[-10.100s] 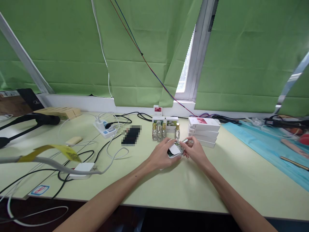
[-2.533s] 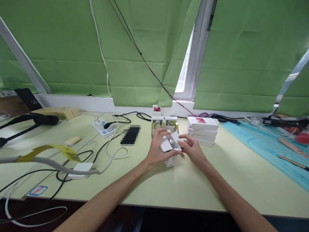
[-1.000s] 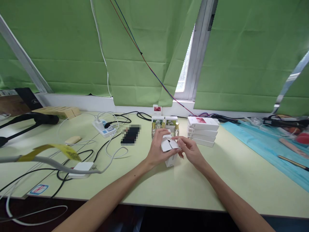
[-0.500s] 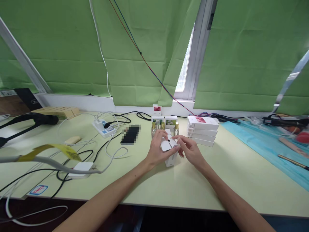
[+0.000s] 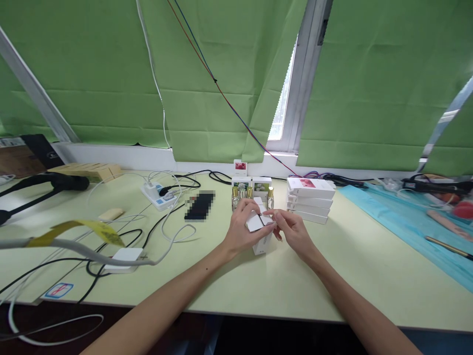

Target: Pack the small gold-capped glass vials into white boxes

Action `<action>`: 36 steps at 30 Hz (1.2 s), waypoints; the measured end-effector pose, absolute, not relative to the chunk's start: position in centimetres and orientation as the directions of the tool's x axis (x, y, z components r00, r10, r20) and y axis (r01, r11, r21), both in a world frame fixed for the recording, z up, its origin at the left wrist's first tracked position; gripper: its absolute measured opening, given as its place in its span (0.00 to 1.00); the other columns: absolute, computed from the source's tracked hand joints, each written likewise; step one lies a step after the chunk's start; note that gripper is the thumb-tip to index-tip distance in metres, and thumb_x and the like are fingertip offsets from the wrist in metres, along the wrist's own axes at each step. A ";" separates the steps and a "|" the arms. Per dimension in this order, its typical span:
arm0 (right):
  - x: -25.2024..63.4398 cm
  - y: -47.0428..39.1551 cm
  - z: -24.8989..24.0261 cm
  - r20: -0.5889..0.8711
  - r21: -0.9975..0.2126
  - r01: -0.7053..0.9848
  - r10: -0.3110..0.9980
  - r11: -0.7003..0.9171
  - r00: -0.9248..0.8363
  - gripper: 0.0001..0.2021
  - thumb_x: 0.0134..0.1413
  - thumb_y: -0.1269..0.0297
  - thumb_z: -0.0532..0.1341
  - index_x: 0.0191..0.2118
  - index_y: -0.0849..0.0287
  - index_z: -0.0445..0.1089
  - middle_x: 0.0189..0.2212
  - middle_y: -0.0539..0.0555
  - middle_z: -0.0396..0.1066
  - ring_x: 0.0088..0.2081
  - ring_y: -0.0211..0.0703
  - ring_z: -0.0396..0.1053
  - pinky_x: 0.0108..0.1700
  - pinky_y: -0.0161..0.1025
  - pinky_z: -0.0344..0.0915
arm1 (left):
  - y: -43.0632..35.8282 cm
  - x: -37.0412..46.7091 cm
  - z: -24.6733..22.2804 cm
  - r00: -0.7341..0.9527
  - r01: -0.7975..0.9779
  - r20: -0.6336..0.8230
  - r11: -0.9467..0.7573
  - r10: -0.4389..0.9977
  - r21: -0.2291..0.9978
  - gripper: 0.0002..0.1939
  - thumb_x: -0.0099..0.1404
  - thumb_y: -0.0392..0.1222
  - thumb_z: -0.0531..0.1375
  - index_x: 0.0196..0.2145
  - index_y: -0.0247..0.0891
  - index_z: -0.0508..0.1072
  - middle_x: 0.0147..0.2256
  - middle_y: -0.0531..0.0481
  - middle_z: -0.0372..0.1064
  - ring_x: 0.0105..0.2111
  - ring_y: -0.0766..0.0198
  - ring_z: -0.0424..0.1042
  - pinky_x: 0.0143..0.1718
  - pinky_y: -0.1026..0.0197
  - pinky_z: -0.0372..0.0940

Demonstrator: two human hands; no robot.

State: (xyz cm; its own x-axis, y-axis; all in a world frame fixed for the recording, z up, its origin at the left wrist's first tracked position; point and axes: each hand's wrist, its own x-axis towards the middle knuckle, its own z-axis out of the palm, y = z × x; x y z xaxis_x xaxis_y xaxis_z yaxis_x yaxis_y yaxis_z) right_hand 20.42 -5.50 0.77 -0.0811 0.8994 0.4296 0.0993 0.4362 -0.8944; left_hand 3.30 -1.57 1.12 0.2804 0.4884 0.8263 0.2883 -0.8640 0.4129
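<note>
A small white carton [image 5: 260, 246] stands upright on the table at the centre, its top flaps unfolded. My left hand [image 5: 239, 226] is closed around its upper part, thumb along the near side and fingers over the far left. From the right, my right hand [image 5: 293, 230] presses its index finger to the top flaps, the other fingers curled at the carton's side. Right behind the carton are several small glass bottles with gold caps [image 5: 271, 197]. Behind them stand white boxes with flower pictures [image 5: 261, 185]. My fingers hide part of the carton's opening.
A stack of white boxes [image 5: 311, 197] lies to the right. Further right is blue plastic sheeting [image 5: 391, 222] with a pen [image 5: 449, 248]. On the left are a blurred dark object [image 5: 200, 206], a power strip [image 5: 159, 197], a white adapter [image 5: 123, 259] and tangled cables.
My right index finger has shifted slightly left over the carton's top, and the dark gap between the flaps looks narrower. My left hand stays in place.
</note>
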 end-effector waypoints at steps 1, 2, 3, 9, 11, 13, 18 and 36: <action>20.4 -5.4 0.7 0.432 -0.894 0.091 0.898 0.439 -0.084 0.27 0.63 0.40 0.56 0.42 0.61 0.78 0.19 0.46 0.58 0.19 0.35 0.57 0.24 0.37 0.59 | -1.6 3.3 1.1 0.283 0.289 0.825 -0.863 0.490 0.414 0.15 0.60 0.49 0.68 0.35 0.41 0.67 0.40 0.47 0.66 0.43 0.55 0.70 0.42 0.53 0.68; 20.4 -5.4 0.6 0.435 -0.894 0.083 0.896 0.441 -0.085 0.27 0.63 0.40 0.56 0.42 0.61 0.78 0.19 0.47 0.58 0.19 0.35 0.57 0.24 0.36 0.59 | -1.5 3.3 1.1 0.287 0.289 0.823 -0.863 0.490 0.414 0.15 0.60 0.49 0.68 0.35 0.41 0.67 0.40 0.47 0.66 0.43 0.56 0.70 0.42 0.54 0.68; 20.4 -5.3 0.6 0.436 -0.894 0.076 0.896 0.442 -0.087 0.26 0.63 0.41 0.56 0.42 0.61 0.78 0.19 0.47 0.58 0.19 0.35 0.57 0.24 0.36 0.59 | -1.5 3.3 1.1 0.291 0.289 0.822 -0.864 0.490 0.413 0.15 0.61 0.49 0.68 0.35 0.41 0.67 0.40 0.47 0.66 0.43 0.56 0.70 0.42 0.54 0.67; 20.3 -5.2 0.3 0.435 -0.896 0.067 0.897 0.440 -0.074 0.27 0.64 0.40 0.55 0.41 0.61 0.79 0.19 0.46 0.57 0.19 0.35 0.58 0.24 0.36 0.58 | -1.4 3.3 0.9 0.306 0.290 0.814 -0.863 0.493 0.413 0.16 0.61 0.49 0.68 0.37 0.40 0.66 0.38 0.48 0.66 0.41 0.57 0.69 0.42 0.55 0.66; 20.3 -5.1 0.2 0.429 -0.899 0.067 0.900 0.434 -0.072 0.28 0.64 0.40 0.55 0.41 0.61 0.79 0.18 0.46 0.57 0.19 0.35 0.58 0.23 0.36 0.58 | -1.3 3.3 0.9 0.304 0.296 0.811 -0.859 0.500 0.418 0.16 0.61 0.50 0.67 0.37 0.41 0.65 0.38 0.48 0.66 0.41 0.57 0.69 0.42 0.55 0.66; 20.4 -5.1 0.2 0.422 -0.902 0.063 0.903 0.427 -0.077 0.28 0.64 0.40 0.54 0.42 0.61 0.79 0.18 0.46 0.57 0.19 0.35 0.58 0.24 0.36 0.58 | -1.4 3.2 0.8 0.299 0.304 0.811 -0.856 0.503 0.418 0.16 0.61 0.50 0.67 0.38 0.41 0.65 0.39 0.48 0.66 0.41 0.57 0.69 0.41 0.54 0.67; 20.4 -5.0 0.1 0.419 -0.903 0.064 0.904 0.424 -0.082 0.28 0.64 0.41 0.54 0.41 0.62 0.79 0.18 0.47 0.59 0.19 0.35 0.58 0.24 0.36 0.58 | -1.5 3.2 0.8 0.275 0.335 0.815 -0.845 0.510 0.416 0.18 0.61 0.49 0.67 0.43 0.42 0.66 0.46 0.44 0.63 0.50 0.52 0.67 0.49 0.48 0.68; 20.2 -5.2 0.7 0.348 -0.937 -0.036 0.918 0.347 -0.192 0.29 0.60 0.38 0.57 0.44 0.61 0.79 0.21 0.45 0.55 0.19 0.34 0.59 0.22 0.36 0.60 | -1.4 3.0 1.0 0.255 0.282 0.795 -0.829 0.550 0.483 0.21 0.62 0.44 0.63 0.51 0.43 0.63 0.49 0.44 0.64 0.52 0.52 0.67 0.52 0.47 0.66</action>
State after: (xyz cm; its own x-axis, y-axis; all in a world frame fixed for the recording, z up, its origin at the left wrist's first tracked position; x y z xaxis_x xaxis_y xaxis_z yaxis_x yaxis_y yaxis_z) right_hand 20.16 -5.18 0.75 -0.1919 0.9178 0.3476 -0.0358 0.3474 -0.9370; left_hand 2.96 -1.41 1.04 0.2551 0.5504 0.7950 0.2824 -0.8287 0.4832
